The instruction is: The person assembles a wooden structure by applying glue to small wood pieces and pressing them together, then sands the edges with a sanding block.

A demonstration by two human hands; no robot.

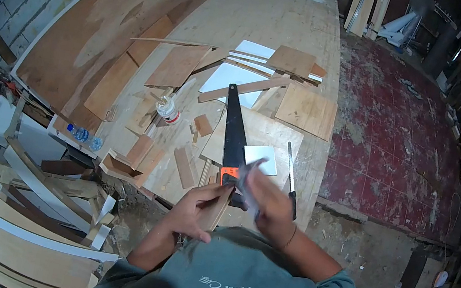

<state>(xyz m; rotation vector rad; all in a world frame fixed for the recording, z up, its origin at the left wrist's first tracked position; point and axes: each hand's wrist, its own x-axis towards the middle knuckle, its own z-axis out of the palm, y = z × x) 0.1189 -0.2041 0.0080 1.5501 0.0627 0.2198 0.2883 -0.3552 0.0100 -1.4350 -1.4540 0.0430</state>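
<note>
My left hand grips a thin wooden board, held tilted on edge close to my shirt. Just right of it is my right hand, smeared by motion, with its fingers around a thin grey sheet whose kind I cannot tell. Beyond both hands, a hand saw with a black blade and orange handle lies on the worktable. A white square tile-like piece lies beside the blade, and a slim tool with a black handle rests to the right.
Wooden boards, strips and white sheets are scattered over the table. A clear jar stands left of the saw. Small offcuts and an open wooden box lie nearer. A plastic bottle lies at the left edge.
</note>
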